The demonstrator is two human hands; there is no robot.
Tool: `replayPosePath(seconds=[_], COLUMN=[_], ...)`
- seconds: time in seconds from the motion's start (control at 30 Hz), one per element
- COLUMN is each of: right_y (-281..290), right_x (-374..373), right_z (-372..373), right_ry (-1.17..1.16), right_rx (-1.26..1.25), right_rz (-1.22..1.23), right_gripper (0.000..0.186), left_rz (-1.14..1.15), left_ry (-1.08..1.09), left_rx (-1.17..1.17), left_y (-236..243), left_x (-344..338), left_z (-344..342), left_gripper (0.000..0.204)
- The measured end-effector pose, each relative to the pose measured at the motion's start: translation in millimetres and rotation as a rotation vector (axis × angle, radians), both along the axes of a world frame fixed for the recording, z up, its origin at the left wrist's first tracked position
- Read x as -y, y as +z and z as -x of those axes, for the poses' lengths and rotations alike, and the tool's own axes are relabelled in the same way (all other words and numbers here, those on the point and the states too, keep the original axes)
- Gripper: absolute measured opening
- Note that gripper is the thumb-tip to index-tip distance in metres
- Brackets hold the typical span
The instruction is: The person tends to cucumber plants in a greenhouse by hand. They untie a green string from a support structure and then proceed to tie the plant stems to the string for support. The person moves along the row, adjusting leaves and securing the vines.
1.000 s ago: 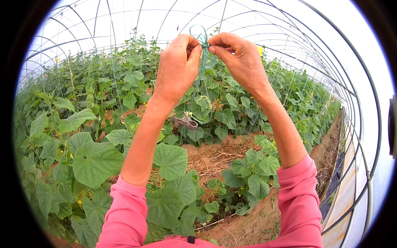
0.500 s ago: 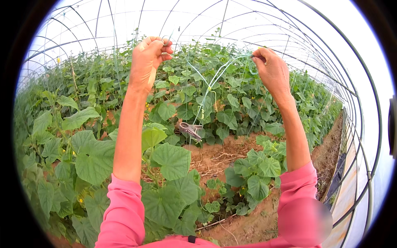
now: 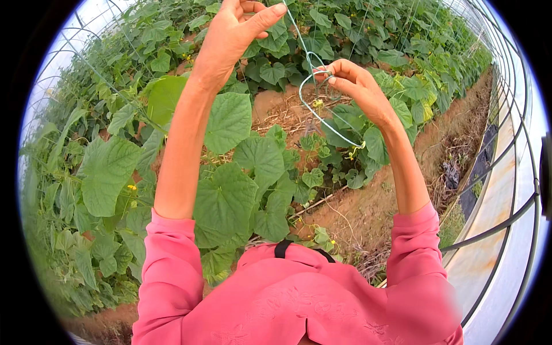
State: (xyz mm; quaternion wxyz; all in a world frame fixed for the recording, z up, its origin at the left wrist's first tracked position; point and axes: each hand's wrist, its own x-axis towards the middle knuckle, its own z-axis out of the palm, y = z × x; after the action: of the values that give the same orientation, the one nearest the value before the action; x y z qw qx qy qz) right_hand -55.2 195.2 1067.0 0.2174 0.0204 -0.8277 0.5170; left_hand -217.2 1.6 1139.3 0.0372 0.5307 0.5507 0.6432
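My right hand [image 3: 351,83] pinches a pale blue-green string [image 3: 302,40] between thumb and fingertips, above the plants. The string loops around these fingertips, and a slack length drops to a yellowish knotted end [image 3: 359,145]. Higher up, at the top edge of the view, my left hand [image 3: 241,26] has its thumb stretched out beside the string, apart from the curled fingers. Part of that hand is cut off, and I see nothing gripped in it. Broad green leaves of vine plants [image 3: 224,198] spread beneath both forearms.
Dense vines fill the left and far side. Bare brown soil [image 3: 339,230] with straw runs between the rows. Curved greenhouse pipes [image 3: 500,221] and pale plastic sheeting [image 3: 489,259] line the right. Black plastic [image 3: 451,175] lies by that edge.
My view has tipped downward. Both hands held the string spread apart before; now the right hand is lower and nearer the left, with the string looped at its fingertips. The hanging clip no longer shows clearly.
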Motion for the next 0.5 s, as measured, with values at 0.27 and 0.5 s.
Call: replayPosePath(seconds=[0.27, 0.5], right_y=[-161, -370], right_x=[40, 95], right_z=[-44, -134], right_ry=[0.174, 0.005], right_rx=[0.260, 0.556], right_rz=[0.407, 0.434], right_gripper=[0.023, 0.027], left_rz=[0.308, 0.285], left_ry=[-0.484, -0.548], left_rx=[0.255, 0.967], left_y=[-148, -296], left_x=[-23, -1], left_z=[-71, -104], left_gripper=[0.029, 0.060])
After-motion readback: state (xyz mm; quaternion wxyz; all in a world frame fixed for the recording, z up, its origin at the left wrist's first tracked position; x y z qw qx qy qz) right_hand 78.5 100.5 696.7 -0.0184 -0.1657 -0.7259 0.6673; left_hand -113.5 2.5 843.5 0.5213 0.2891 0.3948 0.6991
